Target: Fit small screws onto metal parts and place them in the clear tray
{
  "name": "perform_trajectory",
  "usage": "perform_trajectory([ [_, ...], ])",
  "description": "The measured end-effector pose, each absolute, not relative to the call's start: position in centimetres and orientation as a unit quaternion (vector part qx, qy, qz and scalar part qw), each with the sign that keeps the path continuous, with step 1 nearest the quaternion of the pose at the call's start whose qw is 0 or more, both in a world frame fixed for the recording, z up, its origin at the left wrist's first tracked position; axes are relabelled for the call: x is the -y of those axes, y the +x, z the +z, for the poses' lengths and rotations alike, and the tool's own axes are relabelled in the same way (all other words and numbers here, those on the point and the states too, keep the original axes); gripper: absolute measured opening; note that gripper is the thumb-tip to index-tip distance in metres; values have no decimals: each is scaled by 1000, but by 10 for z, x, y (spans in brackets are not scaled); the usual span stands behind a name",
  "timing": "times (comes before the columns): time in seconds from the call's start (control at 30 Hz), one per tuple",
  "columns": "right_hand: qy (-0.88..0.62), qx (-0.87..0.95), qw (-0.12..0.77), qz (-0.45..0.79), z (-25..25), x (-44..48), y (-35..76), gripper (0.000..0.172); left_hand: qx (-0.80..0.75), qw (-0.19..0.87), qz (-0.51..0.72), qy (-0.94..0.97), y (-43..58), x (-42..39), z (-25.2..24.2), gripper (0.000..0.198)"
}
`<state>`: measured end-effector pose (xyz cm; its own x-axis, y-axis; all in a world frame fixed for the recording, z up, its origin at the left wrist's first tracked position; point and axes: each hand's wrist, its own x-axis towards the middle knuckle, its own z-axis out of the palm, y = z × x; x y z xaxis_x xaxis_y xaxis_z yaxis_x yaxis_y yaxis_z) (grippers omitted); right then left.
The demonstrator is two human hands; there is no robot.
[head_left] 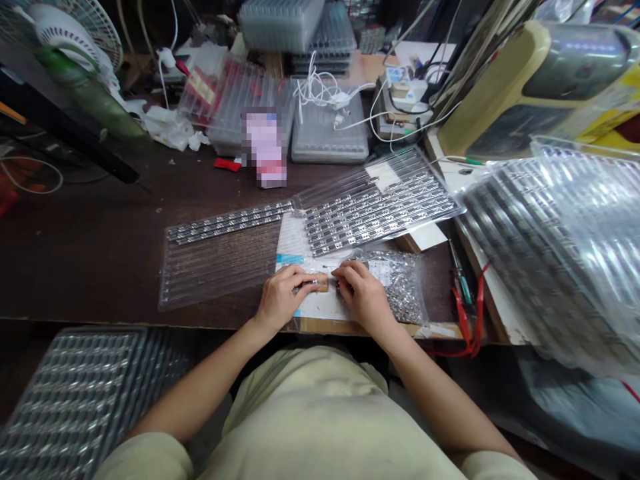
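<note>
My left hand [285, 295] is closed in a pinch on a small dark-and-silver metal part [311, 283], beside a little brown block [323, 283] on white paper [320, 308]. Just right of the block, my right hand [363, 293] has its thumb and fingertips drawn together; what they hold is too small to make out. Under and beside that hand lies a clear bag [406, 290] full of small metal pieces. Beyond my hands, a clear ribbed tray [380, 200] carries rows of dark-and-silver parts. Another ribbed tray [220, 267], to the left, has filled rows along its far side.
Stacked plastic trays stand at the right [545, 247] and lower left [70, 393]. A green-handled tool [463, 283] with red straps lies right of the bag. At the back are a blurred pink object [266, 147], white cables [325, 93] and a fan [65, 37].
</note>
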<state>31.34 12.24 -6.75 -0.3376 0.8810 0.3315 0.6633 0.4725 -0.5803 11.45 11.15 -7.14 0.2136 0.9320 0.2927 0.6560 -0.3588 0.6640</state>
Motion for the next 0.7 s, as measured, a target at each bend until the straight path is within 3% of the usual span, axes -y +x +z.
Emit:
perform_trajectory([
  [0.2,-463,794,335,208,-67,-123,316,24,-539,187,320,756,117,-112,-71,15],
  [0.7,-508,817,256,91,-72,-122,281,11,-550,242,432,672,109,-113,-75,11],
])
